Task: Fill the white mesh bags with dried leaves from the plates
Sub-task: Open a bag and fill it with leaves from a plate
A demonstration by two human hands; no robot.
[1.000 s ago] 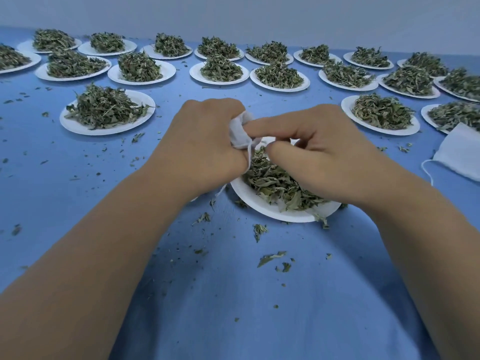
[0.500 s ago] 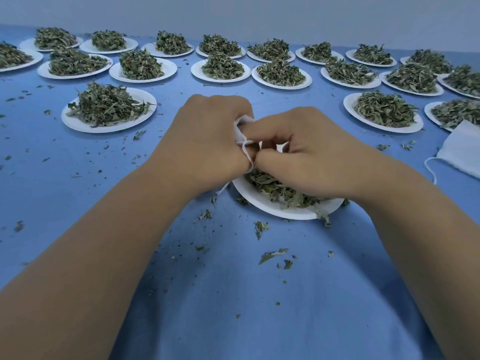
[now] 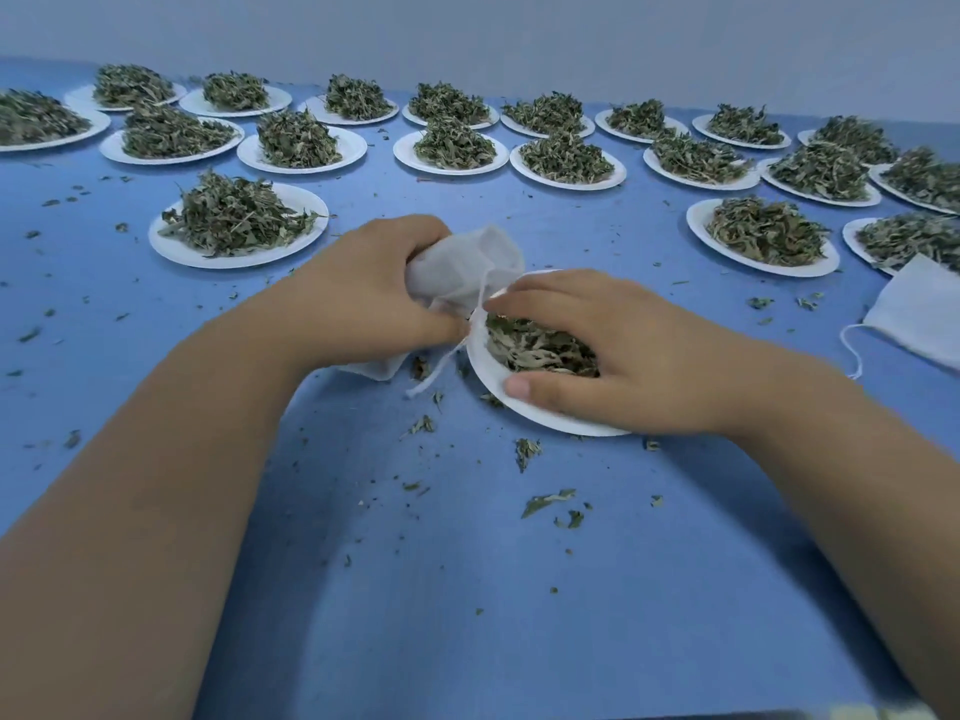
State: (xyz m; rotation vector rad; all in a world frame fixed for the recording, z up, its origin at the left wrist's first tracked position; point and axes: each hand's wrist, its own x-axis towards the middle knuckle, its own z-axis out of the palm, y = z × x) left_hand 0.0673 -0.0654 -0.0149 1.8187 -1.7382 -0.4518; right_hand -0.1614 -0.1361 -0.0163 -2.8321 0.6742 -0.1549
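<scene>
My left hand point(image 3: 363, 298) grips a white mesh bag point(image 3: 467, 267) just left of the nearest white plate point(image 3: 493, 381); the bag's drawstring point(image 3: 441, 368) dangles onto the blue table. My right hand point(image 3: 602, 356) lies over the dried leaves point(image 3: 530, 345) on that plate, fingers curved down into the pile and thumb on the plate's near rim. Whether the fingers have closed on leaves is hidden under the hand.
Several white plates heaped with dried leaves fill the far half of the table, one close on the left point(image 3: 239, 226) and one on the right point(image 3: 763, 236). A second white mesh bag point(image 3: 919, 314) lies flat at the right edge. Leaf crumbs point(image 3: 545, 504) litter the blue cloth.
My right hand let go of the bag's mouth and dropped onto the leaves on the plate. My left hand kept the bag and shifted it left, off the plate.
</scene>
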